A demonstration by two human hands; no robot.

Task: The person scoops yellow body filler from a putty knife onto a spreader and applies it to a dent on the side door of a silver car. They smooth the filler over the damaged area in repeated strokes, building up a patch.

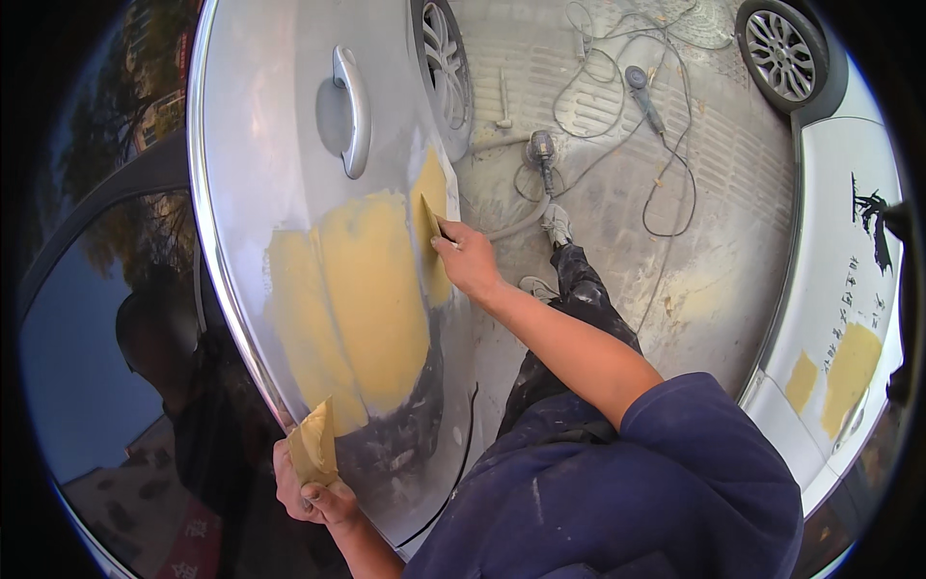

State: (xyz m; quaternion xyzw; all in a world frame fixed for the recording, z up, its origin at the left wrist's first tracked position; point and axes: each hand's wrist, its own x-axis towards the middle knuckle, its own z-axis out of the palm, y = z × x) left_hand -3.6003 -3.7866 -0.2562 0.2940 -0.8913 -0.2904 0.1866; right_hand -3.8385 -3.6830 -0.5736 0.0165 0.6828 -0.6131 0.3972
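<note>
Yellow body filler (371,289) covers a broad patch on the silver car door (256,106) before me, with a grey sanded area around its lower part. My right hand (465,256) grips a putty spreader (426,220), its blade against the narrow strip of filler at the door's right edge. My left hand (313,490), closer to me beside the window trim, is closed on a filler-covered putty spreader (314,446) carrying a lump of yellow filler. Above the patch sits the chrome door handle (355,111).
On the dusty floor (714,280) lie a sander (542,150) with a hose, another corded power tool (641,92), a hammer-like tool (503,99) and looped cables. A white car (849,222) with yellow filler patches stands at the right. My feet are near the sander's hose.
</note>
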